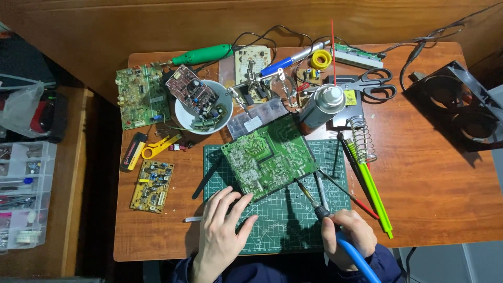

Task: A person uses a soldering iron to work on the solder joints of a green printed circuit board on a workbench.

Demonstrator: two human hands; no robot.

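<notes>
A large green circuit board (269, 156) lies solder side up on a green cutting mat (285, 220). My left hand (222, 231) rests flat on the mat with its fingertips at the board's near edge. My right hand (347, 237) grips a blue-handled soldering iron (317, 207). Its tip touches the board's near right edge.
A spray can (320, 107), scissors (372, 84), a coil iron stand (361, 139), green and red rods (372, 191), a white bowl of boards (201, 107), other circuit boards (141, 96), a yellow board (152, 185) and a black fan (461, 107) crowd the wooden table (435, 178). Parts organizers (23, 194) stand left.
</notes>
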